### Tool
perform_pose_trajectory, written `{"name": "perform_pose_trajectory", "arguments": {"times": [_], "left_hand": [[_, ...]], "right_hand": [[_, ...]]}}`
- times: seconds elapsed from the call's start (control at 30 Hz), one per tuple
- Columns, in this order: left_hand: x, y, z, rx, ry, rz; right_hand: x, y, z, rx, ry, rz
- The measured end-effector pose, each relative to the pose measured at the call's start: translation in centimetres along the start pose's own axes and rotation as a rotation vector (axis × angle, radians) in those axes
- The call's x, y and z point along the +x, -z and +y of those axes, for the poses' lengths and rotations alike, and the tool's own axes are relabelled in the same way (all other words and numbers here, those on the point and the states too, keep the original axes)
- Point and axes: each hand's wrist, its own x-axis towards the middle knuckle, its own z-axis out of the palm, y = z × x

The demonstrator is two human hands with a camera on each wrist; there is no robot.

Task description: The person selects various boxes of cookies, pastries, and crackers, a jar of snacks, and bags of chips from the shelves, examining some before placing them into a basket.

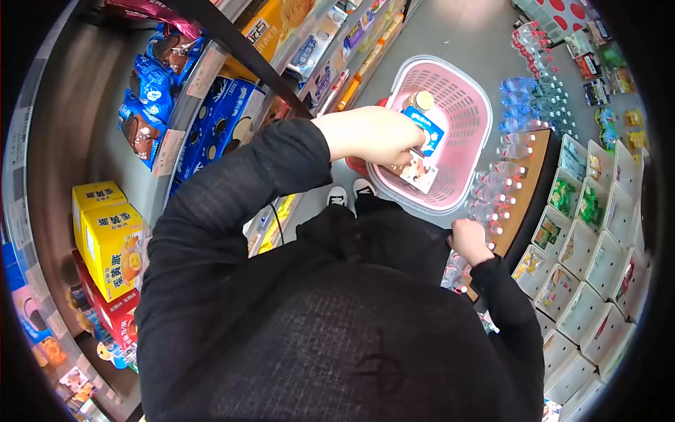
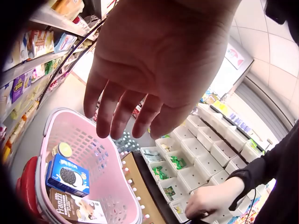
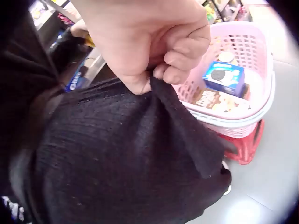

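My left hand point(image 1: 380, 137) hovers over a pink plastic basket point(image 1: 460, 151). In the left wrist view its fingers hang relaxed, with nothing in them. Inside the basket lie a blue cookie box point(image 2: 70, 176), a brown-and-white Franzzi box point(image 2: 77, 208) and a jar with a pale lid point(image 2: 63, 150). Down by my right side, my right hand point(image 3: 154, 42) pinches the hem of a black knit top point(image 3: 135, 126) between thumb and curled fingers, pulling the cloth into folds.
Shelves of packaged snacks run along the left, with yellow boxes point(image 1: 112, 239) and blue bags point(image 1: 151, 91). Bottled water point(image 1: 492, 193) lines the right, beside white bins point(image 1: 580, 246). A red object point(image 3: 245, 144) shows beneath the basket. A dark bar point(image 1: 242, 56) crosses the shelf front.
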Motion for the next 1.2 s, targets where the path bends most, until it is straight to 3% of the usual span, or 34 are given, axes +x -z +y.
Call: {"name": "perform_pose_trajectory", "arguments": {"times": [0.03, 0.1, 0.2, 0.27, 0.3, 0.37, 0.47, 0.53, 0.6, 0.63, 0.7, 0.73, 0.83, 0.9, 0.93, 1.0, 1.13, 1.2], "left_hand": [[-0.1, 0.4, 0.1, 0.005, -0.004, 0.006], [-0.4, 1.7, 0.4, 0.065, -0.045, -0.005], [0.3, 3.6, 1.6, 0.086, -0.036, -0.014], [1.0, 4.4, 2.0, 0.041, -0.012, 0.005], [1.5, 4.5, 1.9, 0.042, -0.01, 0.002], [2.2, 4.4, 1.8, 0.128, -0.023, -0.035], [2.8, 4.6, 2.0, 0.124, -0.027, -0.055], [3.3, 4.3, 1.5, 0.138, -0.069, -0.029], [3.8, 3.6, 0.5, 0.124, -0.098, -0.002], [4.3, 3.4, 0.1, 0.104, -0.141, 0.03], [4.9, 3.1, -0.4, 0.101, -0.153, 0.004], [5.2, 3.4, 0.1, 0.135, -0.055, -0.132], [5.9, 2.8, 0.2, 0.072, -0.034, -0.138], [6.7, 2.3, 0.0, 0.066, -0.018, -0.201], [6.9, 2.0, -0.3, 0.075, -0.028, -0.204], [7.2, 1.6, -0.4, 0.083, -0.02, -0.212], [7.2, 0.9, 0.0, 0.074, -0.025, -0.233], [7.0, 0.8, 0.1, 0.079, -0.04, -0.241]], "right_hand": [[0.5, -1.9, 1.1, -0.004, -0.005, 0.006], [1.2, -6.2, 2.6, 0.016, -0.233, -0.098], [2.7, -11.3, 1.0, 0.053, -0.295, -0.227], [3.4, -11.7, -0.2, 0.127, -0.084, -0.225], [3.1, -9.5, -0.6, 0.167, 0.017, -0.217], [1.4, -0.9, -2.3, -0.018, 0.075, -0.41], [-0.3, 3.9, -3.2, 0.027, 0.122, -0.08], [-1.6, 9.1, -5.7, 0.262, 0.292, 0.086], [-3.4, 15.8, -8.5, 0.663, 0.707, 0.245], [-4.6, 19.4, -9.6, 0.694, 0.892, 0.177], [-6.4, 23.0, -12.3, 0.699, 1.301, 0.409], [-7.5, 25.3, -13.6, 0.663, 1.456, 0.314], [-10.5, 27.4, -18.9, 0.871, 1.747, 0.421], [-12.0, 29.0, -19.9, 0.799, 1.823, 0.263], [-12.1, 28.8, -20.3, 0.783, 1.813, 0.292], [-11.8, 28.2, -21.0, 1.079, 1.883, 0.346], [-11.1, 27.5, -21.5, 0.877, 1.859, 0.361], [-10.7, 27.6, -21.6, 1.121, 1.773, 0.594]]}}
